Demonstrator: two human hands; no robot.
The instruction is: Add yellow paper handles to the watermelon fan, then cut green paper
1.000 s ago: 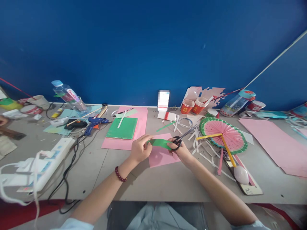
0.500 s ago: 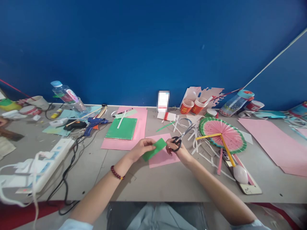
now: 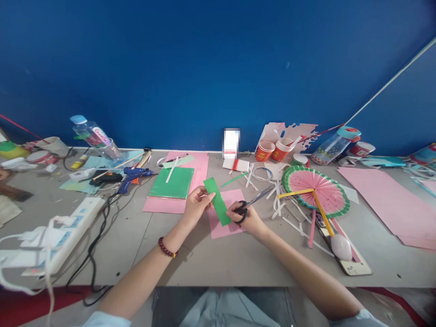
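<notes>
A green paper strip [image 3: 215,200] slants between my two hands, above a square of pink paper [image 3: 225,230] on the table. My left hand [image 3: 199,203] pinches the strip along its left edge, near the upper part. In my right hand [image 3: 248,219] are scissors [image 3: 256,198] with black handles, their blades closed together and directed up and right, away from the strip. Fingertips of the right hand also touch the strip's lower right end. To the left lies a pack of green paper [image 3: 172,184] on a larger pink sheet [image 3: 200,163].
A watermelon-patterned paper fan [image 3: 315,190] lies to the right, with white paper scraps [image 3: 279,204] beside it. Red paper cups [image 3: 265,151] stand behind. Leftward are a blue glue gun [image 3: 134,177], a power strip [image 3: 73,234] with cables, and a tilted plastic bottle [image 3: 93,134].
The green strip has turned, its upper end swinging from right to left. My left hand has shifted slightly up and left; my right hand has moved down and left with the scissors.
</notes>
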